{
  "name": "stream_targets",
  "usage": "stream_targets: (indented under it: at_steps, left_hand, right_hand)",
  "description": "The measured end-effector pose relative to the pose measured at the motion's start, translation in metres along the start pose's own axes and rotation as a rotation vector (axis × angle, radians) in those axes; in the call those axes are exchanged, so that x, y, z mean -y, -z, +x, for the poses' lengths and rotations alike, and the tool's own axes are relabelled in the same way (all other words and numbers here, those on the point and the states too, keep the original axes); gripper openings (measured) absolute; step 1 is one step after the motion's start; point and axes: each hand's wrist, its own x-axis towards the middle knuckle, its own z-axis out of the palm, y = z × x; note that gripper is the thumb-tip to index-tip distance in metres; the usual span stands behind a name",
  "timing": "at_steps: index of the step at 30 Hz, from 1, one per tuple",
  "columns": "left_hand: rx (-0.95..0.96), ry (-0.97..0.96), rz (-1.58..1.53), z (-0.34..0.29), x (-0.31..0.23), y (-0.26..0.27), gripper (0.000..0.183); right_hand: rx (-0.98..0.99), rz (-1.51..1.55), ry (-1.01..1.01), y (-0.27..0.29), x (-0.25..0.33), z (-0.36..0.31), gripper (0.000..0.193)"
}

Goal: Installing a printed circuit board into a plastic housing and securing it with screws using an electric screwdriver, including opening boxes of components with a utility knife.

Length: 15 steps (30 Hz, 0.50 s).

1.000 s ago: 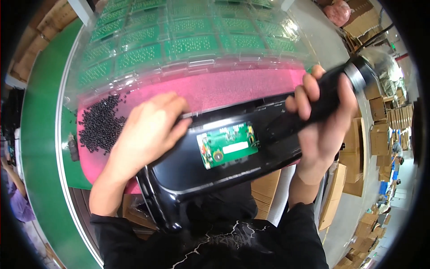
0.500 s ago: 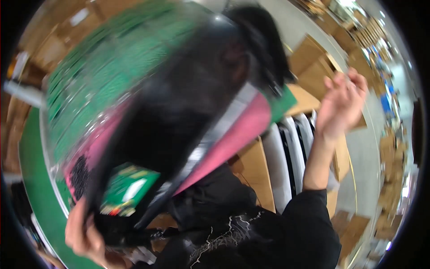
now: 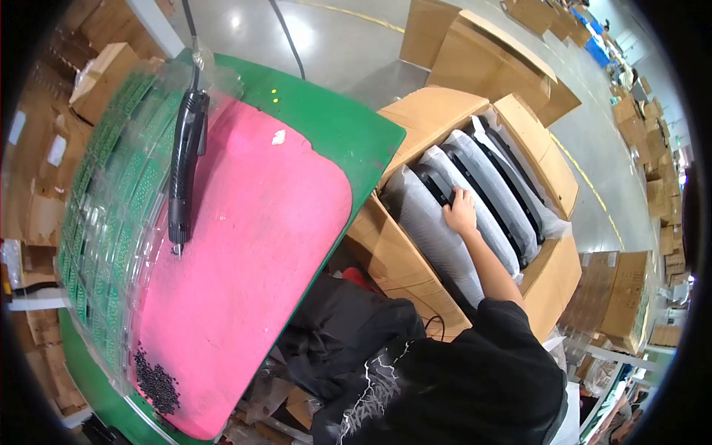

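Note:
My right hand (image 3: 460, 212) reaches into an open cardboard box (image 3: 404, 245) on the right. Its fingers are closed over the upper edge of a black panel (image 3: 434, 183), one of several standing upright in a row. White foam sheets (image 3: 437, 230) wrap or separate these panels. Out of view is my left hand. Left of the box, a pink mat (image 3: 259, 193) covers much of the green table (image 3: 348, 111). A black electric screwdriver (image 3: 184, 167) hangs over the mat's far left part, bit pointing down.
Clear plastic trays (image 3: 126, 200) with green circuit boards line the table's left side. Small black screws (image 3: 157, 382) lie heaped at the mat's near left corner. Another open carton (image 3: 489, 63) stands beyond the box, and closed cartons (image 3: 612, 293) are at right.
The black casing that my left hand held over the mat has left the view, as has that hand. My right hand, open in the air before, has come down onto a panel in the box.

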Motion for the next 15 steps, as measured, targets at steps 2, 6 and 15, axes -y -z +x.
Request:
stream_targets:
  at_steps: [2, 6, 15]
  left_hand:
    - [0.687, 0.135, -0.496, 0.053, 0.03, 0.036, 0.042]
    - [0.914, -0.023, -0.346, 0.071, 0.062, 0.04, 0.043]
    - [-0.621, -0.607, 0.864, 0.02, 0.061, -0.089, 0.055]
  right_hand:
    - [0.116, -0.027, 0.047, 0.007, 0.008, -0.007, 0.061]
    - [0.169, -0.183, 0.014, 0.019, -0.033, -0.025, 0.063]
    - [-0.313, -0.148, 0.165, 0.179, 0.029, -0.063, 0.049]
